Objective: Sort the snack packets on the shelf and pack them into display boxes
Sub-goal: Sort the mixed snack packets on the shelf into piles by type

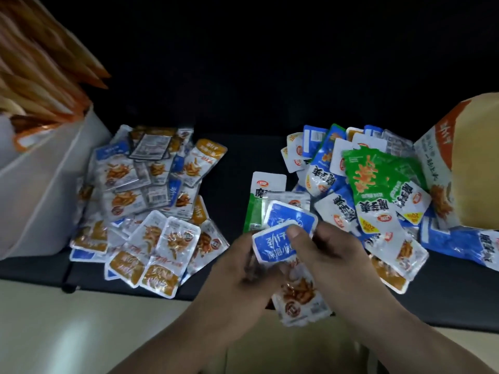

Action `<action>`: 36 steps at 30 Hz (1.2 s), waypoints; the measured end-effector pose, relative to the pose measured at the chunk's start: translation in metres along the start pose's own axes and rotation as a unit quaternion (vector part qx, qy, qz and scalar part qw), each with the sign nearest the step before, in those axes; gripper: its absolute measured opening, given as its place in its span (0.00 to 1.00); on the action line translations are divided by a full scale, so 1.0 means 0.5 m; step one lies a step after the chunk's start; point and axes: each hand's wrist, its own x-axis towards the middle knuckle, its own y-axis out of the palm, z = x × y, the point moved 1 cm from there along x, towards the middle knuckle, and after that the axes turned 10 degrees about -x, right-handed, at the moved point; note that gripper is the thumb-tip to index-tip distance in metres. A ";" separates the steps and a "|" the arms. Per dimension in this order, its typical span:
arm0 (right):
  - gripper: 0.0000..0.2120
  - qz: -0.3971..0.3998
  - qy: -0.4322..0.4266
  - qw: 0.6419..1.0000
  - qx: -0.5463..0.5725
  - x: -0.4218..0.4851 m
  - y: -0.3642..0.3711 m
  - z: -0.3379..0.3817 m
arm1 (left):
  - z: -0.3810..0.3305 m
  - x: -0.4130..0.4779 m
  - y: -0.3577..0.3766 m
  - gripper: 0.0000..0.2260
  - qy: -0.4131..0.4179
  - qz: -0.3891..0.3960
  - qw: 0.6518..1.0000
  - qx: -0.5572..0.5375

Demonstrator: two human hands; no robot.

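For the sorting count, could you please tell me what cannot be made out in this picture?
Head view: how many held packets there are; the left hand and right hand cover the stack, and motion blurs it.
Head view: the inside of the white box, hidden by its wall and cut off by the left edge.
Head view: the shelf back, too dark.

On the shelf, the left pile of packets lies just beside the left box; the right pile lies against the right box, well apart.
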 end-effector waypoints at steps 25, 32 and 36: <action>0.04 0.094 -0.102 0.987 -0.075 0.168 0.218 0.246 | -0.050 0.074 -0.418 0.23 0.116 -0.366 0.751 0.538; 0.03 0.071 -0.128 0.986 -0.083 0.129 0.160 0.191 | -0.037 0.071 -0.361 0.19 0.135 -0.329 0.745 0.565; 0.05 0.010 -0.144 0.980 -0.134 0.103 0.070 0.129 | -0.011 0.075 -0.262 0.16 0.219 -0.255 0.796 0.503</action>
